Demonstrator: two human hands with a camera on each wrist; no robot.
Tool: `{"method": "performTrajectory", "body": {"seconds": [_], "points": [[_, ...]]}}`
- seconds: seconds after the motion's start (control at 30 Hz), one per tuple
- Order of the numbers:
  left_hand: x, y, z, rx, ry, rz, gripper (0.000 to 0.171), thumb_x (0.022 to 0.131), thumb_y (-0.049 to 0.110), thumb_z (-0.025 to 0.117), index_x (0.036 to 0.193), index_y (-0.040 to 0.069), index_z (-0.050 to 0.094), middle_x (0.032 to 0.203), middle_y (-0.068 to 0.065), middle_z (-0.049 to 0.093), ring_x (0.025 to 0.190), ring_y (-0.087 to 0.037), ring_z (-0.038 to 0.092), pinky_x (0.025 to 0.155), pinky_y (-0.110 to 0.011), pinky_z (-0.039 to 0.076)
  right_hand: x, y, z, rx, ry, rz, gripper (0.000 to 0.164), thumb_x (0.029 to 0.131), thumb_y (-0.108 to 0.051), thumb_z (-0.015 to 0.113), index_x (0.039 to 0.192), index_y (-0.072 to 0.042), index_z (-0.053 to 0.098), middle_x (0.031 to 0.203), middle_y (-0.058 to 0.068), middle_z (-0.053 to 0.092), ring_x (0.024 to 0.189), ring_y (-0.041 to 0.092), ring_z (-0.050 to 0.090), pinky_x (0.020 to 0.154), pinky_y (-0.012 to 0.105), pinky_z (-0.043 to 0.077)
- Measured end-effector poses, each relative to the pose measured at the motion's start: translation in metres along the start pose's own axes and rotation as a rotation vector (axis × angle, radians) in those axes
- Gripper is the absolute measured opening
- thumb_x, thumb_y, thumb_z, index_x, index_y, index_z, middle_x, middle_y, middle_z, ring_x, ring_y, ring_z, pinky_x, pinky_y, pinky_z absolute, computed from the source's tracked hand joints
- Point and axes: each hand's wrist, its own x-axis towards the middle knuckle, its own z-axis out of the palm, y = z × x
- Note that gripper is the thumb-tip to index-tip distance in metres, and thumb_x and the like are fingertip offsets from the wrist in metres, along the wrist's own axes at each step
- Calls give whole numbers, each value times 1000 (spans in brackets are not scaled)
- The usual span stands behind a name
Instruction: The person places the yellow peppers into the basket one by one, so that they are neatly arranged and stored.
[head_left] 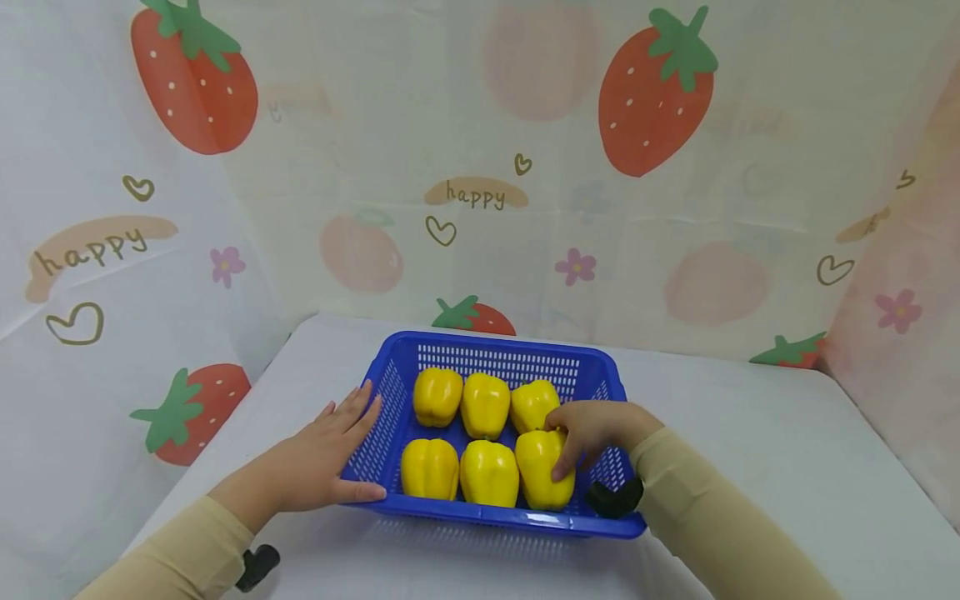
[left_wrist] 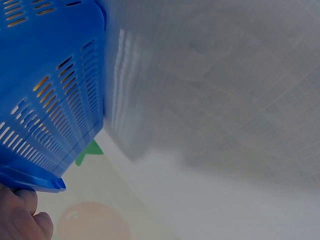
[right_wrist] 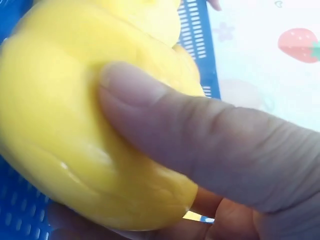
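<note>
Yellow bell peppers [head_left: 485, 406] lie in two rows of three inside a blue plastic basket [head_left: 480, 510]. My right hand [head_left: 600, 427] reaches over the basket's right side and grips the front-right bell pepper [head_left: 545, 471]. In the right wrist view the thumb [right_wrist: 135, 90] presses its glossy side, and fingers curl beneath it, partly hidden. At the basket's left side rests my left hand [head_left: 318, 458], fingers spread and mostly straight along the rim, thumb lying on the front left corner. The left wrist view catches only some fingers [left_wrist: 22, 212] by the slotted wall.
The basket stands on a table with a white cover [head_left: 750, 450]. Behind and beside the table hangs a curtain [head_left: 480, 258] printed with strawberries, hearts and flowers. Black straps [head_left: 258, 567] show at both wrists, the right one overlapping the basket's corner in the head view.
</note>
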Motion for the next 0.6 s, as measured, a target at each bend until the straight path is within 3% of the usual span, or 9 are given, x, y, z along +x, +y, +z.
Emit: {"method": "performTrajectory", "body": {"seconds": [0.3,0.6], "points": [[-1,0,-1,-4,-3,6,112,68,82,40,147,9,10,154,-10,-3,140,-27,5,110,-49,12,1,0,3,-84,26,14,72,60,-18,85,123,-6,53,106,7,57,84,20,60,75,39,54],[0,0,-1,-7,0,4,112,68,82,41,147,9,10,154,-10,-3,140,-27,6,110,-50,12,0,-2,3,-172,22,36,72,60,-24,84,123,-5,54,106,6,59,84,19,61,84,44,50]]}}
